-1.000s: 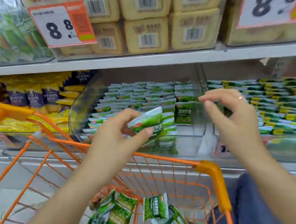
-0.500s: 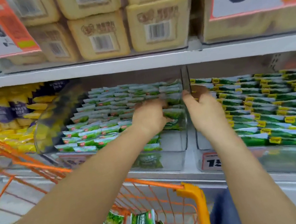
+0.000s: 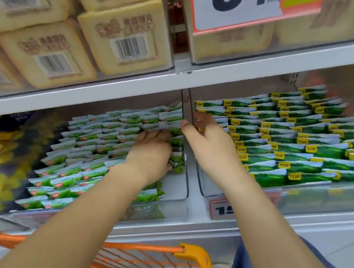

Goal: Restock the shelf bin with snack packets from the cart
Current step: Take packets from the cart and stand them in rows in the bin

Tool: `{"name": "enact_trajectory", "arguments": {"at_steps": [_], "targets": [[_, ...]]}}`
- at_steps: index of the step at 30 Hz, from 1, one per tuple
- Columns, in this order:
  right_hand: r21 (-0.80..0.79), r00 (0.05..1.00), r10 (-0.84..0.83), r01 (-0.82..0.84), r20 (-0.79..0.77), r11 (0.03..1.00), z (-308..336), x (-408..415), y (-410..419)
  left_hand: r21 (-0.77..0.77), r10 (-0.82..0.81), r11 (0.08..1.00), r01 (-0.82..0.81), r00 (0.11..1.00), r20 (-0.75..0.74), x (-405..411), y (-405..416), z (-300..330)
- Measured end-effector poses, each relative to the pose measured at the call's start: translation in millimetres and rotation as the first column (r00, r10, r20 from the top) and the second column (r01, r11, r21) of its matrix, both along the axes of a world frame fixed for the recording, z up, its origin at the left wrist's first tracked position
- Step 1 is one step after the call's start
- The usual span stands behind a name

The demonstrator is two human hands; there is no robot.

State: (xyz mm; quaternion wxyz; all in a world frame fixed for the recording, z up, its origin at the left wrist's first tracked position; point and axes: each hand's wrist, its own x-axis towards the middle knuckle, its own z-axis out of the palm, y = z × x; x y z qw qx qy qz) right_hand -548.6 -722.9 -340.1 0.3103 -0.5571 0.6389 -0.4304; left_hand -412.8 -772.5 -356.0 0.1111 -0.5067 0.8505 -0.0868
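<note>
Reaching deep into the clear shelf bin (image 3: 183, 199), the left hand (image 3: 151, 154) lies among the rows of green snack packets (image 3: 94, 147), its fingers buried between them near the bin's right wall; whether they pinch a packet or merely press the stack cannot be told from this angle. The right hand (image 3: 210, 144) hovers at the divider between this bin and the neighbouring bin (image 3: 297, 198) of darker green sachets, fingers loosely spread and holding nothing, thumb touching the divider edge. More packets wait below in the orange cart (image 3: 195, 256). These packets look light, thin and crinkly, with glossy film that will likely slide against its neighbours, so a row can slump if nudged. Best taken by a pinch at the flat sealed edge, then slipped upright into the gap at the bin's front right corner, which is sparsely filled
</note>
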Motion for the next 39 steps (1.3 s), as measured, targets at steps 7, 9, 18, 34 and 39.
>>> {"name": "enact_trajectory", "arguments": {"at_steps": [7,9,18,34,39], "targets": [[-0.017,1.0,-0.018,0.017,-0.018,1.0,-3.5,0.7,-0.1,0.028,0.035,0.999,-0.039,0.991,0.128,-6.0,-10.7,10.8],[-0.028,1.0,-0.019,0.019,-0.025,0.999,-3.4,1.4,-0.1,-0.044,0.049,0.998,-0.044,0.992,0.114,-7.4,-7.6,8.2],[-0.024,0.997,-0.031,0.03,-0.076,0.999,-1.1,3.7,0.7,-0.054,0.132,0.99,-0.127,0.987,0.089,-12.6,-10.3,12.4],[-0.625,0.854,-0.03,-0.355,-0.519,0.695,11.7,28.6,85.8,-0.184,-0.045,0.978,-0.096,0.766,-0.641,105.3,115.9,61.7],[-0.197,0.469,0.384,-0.799,-0.795,0.568,13.9,99.7,134.6,0.055,0.076,0.997,-0.054,0.784,-0.615,173.2,191.6,42.2]]}}
